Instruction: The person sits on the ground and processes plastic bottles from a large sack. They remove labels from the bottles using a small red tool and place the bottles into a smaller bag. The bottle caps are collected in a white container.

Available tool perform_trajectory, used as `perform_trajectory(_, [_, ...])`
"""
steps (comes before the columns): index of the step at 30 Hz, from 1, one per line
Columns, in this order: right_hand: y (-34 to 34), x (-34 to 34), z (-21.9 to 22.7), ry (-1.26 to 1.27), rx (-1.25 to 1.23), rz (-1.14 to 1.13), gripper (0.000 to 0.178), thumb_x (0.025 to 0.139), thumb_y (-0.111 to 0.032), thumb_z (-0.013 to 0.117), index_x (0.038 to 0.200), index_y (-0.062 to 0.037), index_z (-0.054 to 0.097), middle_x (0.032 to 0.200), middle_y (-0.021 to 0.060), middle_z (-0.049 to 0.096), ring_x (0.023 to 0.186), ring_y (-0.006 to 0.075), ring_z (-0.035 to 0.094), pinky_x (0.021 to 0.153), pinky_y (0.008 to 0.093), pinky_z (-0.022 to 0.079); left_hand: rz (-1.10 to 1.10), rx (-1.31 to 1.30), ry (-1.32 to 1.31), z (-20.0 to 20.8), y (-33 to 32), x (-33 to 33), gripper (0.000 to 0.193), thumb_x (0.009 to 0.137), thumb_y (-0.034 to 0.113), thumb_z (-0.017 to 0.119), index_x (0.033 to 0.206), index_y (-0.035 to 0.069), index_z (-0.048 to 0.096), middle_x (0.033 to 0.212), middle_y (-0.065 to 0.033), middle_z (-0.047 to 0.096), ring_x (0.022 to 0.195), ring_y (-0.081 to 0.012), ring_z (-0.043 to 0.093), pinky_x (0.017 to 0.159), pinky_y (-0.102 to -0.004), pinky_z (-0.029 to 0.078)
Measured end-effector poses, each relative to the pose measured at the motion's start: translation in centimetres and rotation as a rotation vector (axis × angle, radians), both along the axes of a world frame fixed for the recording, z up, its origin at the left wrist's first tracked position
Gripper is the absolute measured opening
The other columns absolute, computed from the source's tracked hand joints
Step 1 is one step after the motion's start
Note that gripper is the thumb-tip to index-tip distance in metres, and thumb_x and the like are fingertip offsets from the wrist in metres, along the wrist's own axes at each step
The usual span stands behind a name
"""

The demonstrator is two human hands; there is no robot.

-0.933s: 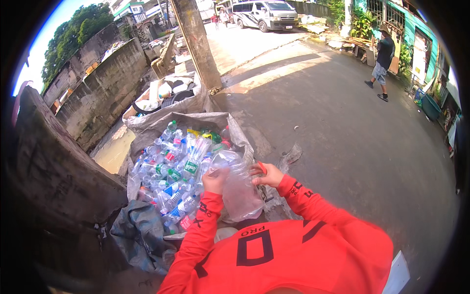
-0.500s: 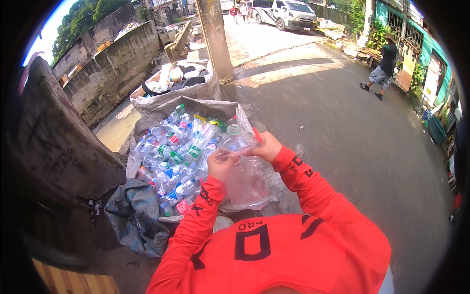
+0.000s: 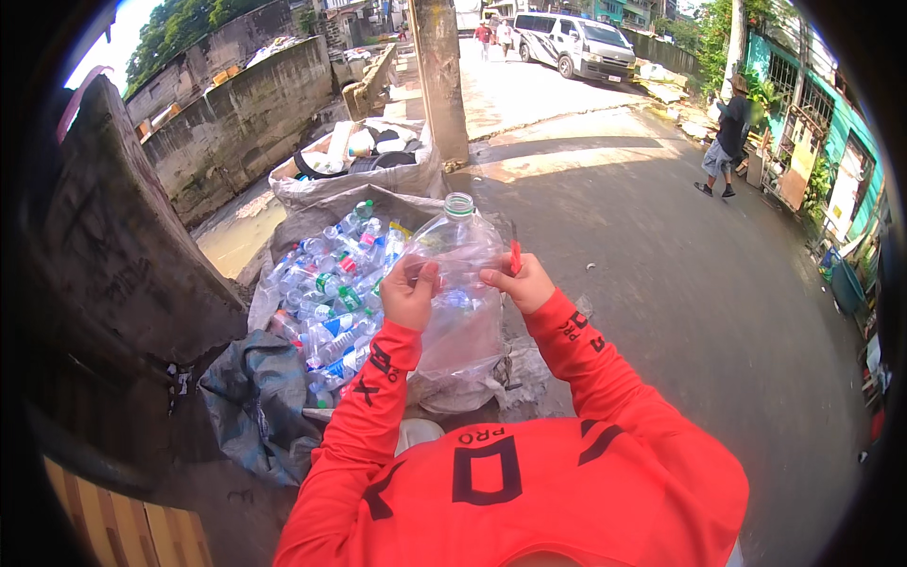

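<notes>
Between my hands is a large clear plastic bottle (image 3: 461,345), upright, its capless neck pointing up and away from me. My left hand (image 3: 408,295) pinches the left side of its wall with thumb and fingers. On the opposite side, my right hand (image 3: 526,285) has its thumb against the wall, fingers curled. A slim red-handled tool (image 3: 515,257) with a thin dark end sticks up from my right hand; its exact kind is unclear. Just beyond the bottle and to its left lie several small plastic bottles (image 3: 331,302) in a wide-open grey sack (image 3: 326,210).
A second sack (image 3: 312,192) holding mixed plastic waste stands behind the first. A crumpled dark tarp (image 3: 255,406) lies at left beside a concrete wall (image 3: 142,236). A post (image 3: 439,85) rises ahead. A person (image 3: 727,137) walks on the road at right; a van (image 3: 576,45) stands far off.
The large bottle has come more upright, its neck higher and its crumpled wall spread out. My hands have moved apart, the left one shifting left and up. The person at right has walked farther away.
</notes>
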State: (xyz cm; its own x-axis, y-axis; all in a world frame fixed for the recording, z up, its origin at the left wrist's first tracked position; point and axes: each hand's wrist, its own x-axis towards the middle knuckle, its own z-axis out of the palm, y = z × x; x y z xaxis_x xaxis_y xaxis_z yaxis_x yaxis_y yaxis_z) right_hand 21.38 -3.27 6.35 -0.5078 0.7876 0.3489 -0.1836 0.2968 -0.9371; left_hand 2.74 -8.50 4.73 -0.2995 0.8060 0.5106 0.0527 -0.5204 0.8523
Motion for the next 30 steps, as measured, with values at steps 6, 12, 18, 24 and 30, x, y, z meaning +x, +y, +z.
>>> perform_trajectory(6, [0.5,-0.9,-0.5,-0.009,0.098,-0.089,0.015,0.079,-0.015,0.064,0.078,-0.0003,0.061,0.070,0.0027,0.062,0.064,0.0075,0.054,0.061,0.0227,0.042,-0.234,-0.237,-0.225,-1.2,0.1,-0.9,0.021,0.078,0.017,0.067,0.094,0.005,0.058,0.074,-0.0050,0.063,0.062,-0.0124,0.060,0.054,-0.0231,0.047])
perform_trajectory(12, [1.1,-1.7,-1.6,-0.066,-0.008,0.121,0.014,0.081,-0.014,0.063,0.084,-0.0007,0.062,0.071,0.0020,0.062,0.064,0.0078,0.054,0.062,0.0229,0.042,-0.153,-0.131,-0.205,-0.6,0.3,-1.5,0.022,0.076,0.015,0.070,0.094,0.005,0.060,0.076,-0.0052,0.064,0.066,-0.0110,0.060,0.057,-0.0213,0.046])
perform_trajectory(18, [2.4,-1.4,-1.3,-0.029,-0.085,0.126,0.016,0.083,-0.018,0.061,0.088,-0.0027,0.061,0.075,-0.0001,0.060,0.061,0.0065,0.051,0.055,0.0225,0.040,-0.263,-0.338,-0.150,-0.4,-0.2,-1.3,0.029,0.078,0.025,0.068,0.095,0.004,0.058,0.077,-0.0072,0.065,0.067,-0.0140,0.063,0.053,-0.0214,0.044])
perform_trajectory(24, [3.6,-2.5,-2.3,-0.048,-0.105,0.125,0.016,0.084,-0.018,0.059,0.088,-0.0026,0.060,0.075,0.0000,0.058,0.062,0.0072,0.052,0.052,0.0226,0.042,-0.095,-0.294,-0.076,-2.0,0.4,-1.7,0.030,0.078,0.026,0.068,0.093,0.003,0.055,0.076,-0.0088,0.064,0.061,-0.0142,0.062,0.049,-0.0212,0.042])
perform_trajectory(30, [6.1,-2.5,-0.5,0.327,-0.360,0.042,0.018,0.085,-0.017,0.059,0.092,-0.0007,0.057,0.078,0.0015,0.059,0.066,0.0100,0.055,0.062,0.0253,0.045,-0.401,-0.084,-0.154,-1.5,0.5,-2.8,0.078,0.075,0.028,0.071,0.135,0.013,0.022,0.108,-0.0182,0.056,0.085,-0.0217,0.062,0.073,-0.0305,0.047])
